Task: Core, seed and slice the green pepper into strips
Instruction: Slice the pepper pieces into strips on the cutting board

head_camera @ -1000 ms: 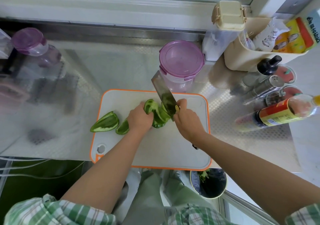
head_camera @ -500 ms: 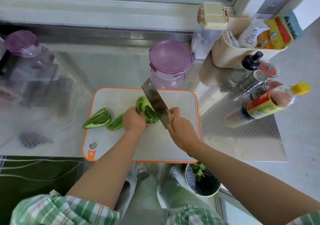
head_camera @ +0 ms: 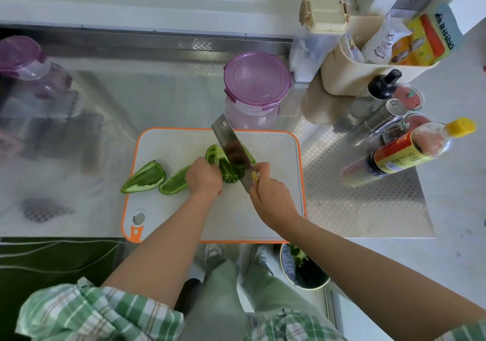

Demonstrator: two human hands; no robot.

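Slicing stage, green pepper on the cutting board [head_camera: 276, 209]. The person stands at the board's near edge.

- **Left hand:** At the board's centre the left hand [head_camera: 205, 177] bears down on a pepper section [head_camera: 215, 156]. Its fingers are curled over the section in a claw, knuckles turned toward the blade.
- **Right hand:** Over the board's right half, the right hand [head_camera: 271, 196] is closed around the handle of a cleaver [head_camera: 231, 151]. The fist hides nearly all of the handle, and one finger rests against the blade's heel.
- **Blade:** It runs diagonally toward the board's far edge, its flat close to the left knuckles and its edge down in the section. Whether the edge has reached the board cannot be told, as the steel covers the cut.
- **Waiting pieces:** Two lie at the board's left side. An outer wedge [head_camera: 144, 177] has its tip across the left rim, and an inner wedge [head_camera: 175, 183] lies just beside the left hand. Both are hollow side up and, as far as can be seen, seedless.
- **Surroundings:** A purple-lidded container [head_camera: 256, 77] stands just beyond the far edge. A bin [head_camera: 286, 264] holding green scraps sits below the near right corner.

Coring and seeding appear complete. The step in hand is judged to be cutting strips, with the first of three pieces in work. The next move calls for lifting the blade and drawing the left hand back toward the board's left side by one strip's breadth. The fingertips should be tucked and the blade brought down parallel to the last cut. The two wedges then come to the centre in turn.
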